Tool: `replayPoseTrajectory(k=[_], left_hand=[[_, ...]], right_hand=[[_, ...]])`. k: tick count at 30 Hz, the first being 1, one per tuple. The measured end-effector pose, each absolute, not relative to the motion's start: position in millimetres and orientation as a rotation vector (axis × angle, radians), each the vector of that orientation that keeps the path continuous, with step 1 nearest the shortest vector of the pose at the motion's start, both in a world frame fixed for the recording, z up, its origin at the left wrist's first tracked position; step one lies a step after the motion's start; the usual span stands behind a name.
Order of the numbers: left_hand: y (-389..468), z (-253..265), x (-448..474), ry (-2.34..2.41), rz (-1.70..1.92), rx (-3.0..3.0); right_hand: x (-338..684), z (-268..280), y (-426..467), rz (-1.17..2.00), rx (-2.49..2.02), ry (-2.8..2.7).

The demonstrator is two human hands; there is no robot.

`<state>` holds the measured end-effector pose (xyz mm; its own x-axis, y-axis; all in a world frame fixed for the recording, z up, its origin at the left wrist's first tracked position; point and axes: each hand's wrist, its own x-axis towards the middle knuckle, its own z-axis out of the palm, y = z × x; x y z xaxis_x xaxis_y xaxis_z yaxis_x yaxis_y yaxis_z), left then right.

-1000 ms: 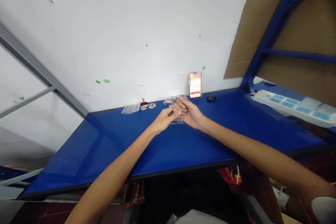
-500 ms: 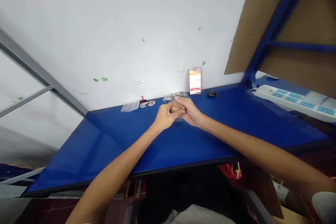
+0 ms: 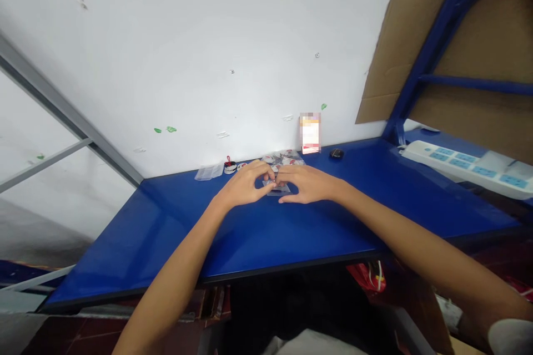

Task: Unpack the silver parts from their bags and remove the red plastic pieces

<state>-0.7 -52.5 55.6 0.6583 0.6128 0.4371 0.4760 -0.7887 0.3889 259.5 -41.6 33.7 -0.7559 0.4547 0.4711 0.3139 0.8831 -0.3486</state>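
My left hand (image 3: 246,184) is curled above the table, thumb and fingertips closed together in a pinch. What they hold, if anything, is too small to make out. Facing it, my right hand (image 3: 310,184) has its fingertips by the left fingertips and its thumb held apart below. Beneath the fingertips lies a small clear plastic bag (image 3: 280,191), partly hidden by both hands. Just behind the hands is a group of clear packets (image 3: 291,159) with white and red pieces inside. Left of them sit round white pieces with a red cord (image 3: 230,167).
The blue table (image 3: 166,233) meets a white wall. Flat clear bags (image 3: 209,171) lie at the back left. A phone-like upright card (image 3: 310,134), blurred out, leans on the wall, with a small black case (image 3: 336,153) beside it. A white power strip (image 3: 470,169) lies at right.
My hands were clasped close together with thumbs overlapping. They have since drawn apart and lowered, and the right thumb has spread away. More of the packets behind shows. The view has shifted slightly.
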Motion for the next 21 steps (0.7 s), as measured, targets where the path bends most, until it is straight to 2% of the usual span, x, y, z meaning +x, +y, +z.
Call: replayPoseTrajectory(k=[3, 8, 15, 21], left_hand=[[-48.7, 52.1, -2.4, 0.875, 0.733, 2.655], [-43.0, 42.6, -4.2, 0.923, 0.355, 2.594], [-37.1, 38.3, -2.8, 0.88, 0.334, 2.612], [-33.9, 38.1, -7.4, 0.993, 0.295, 2.472]], right_hand=[[256.0, 21.9, -33.5, 0.378, -0.576, -2.556], [252.6, 10.3, -22.5, 0.46, -0.692, -2.587], [248.4, 8.2, -23.8, 0.794, -0.77, -2.474], [248.0, 6.6, -23.6, 0.789, -0.793, -2.464]])
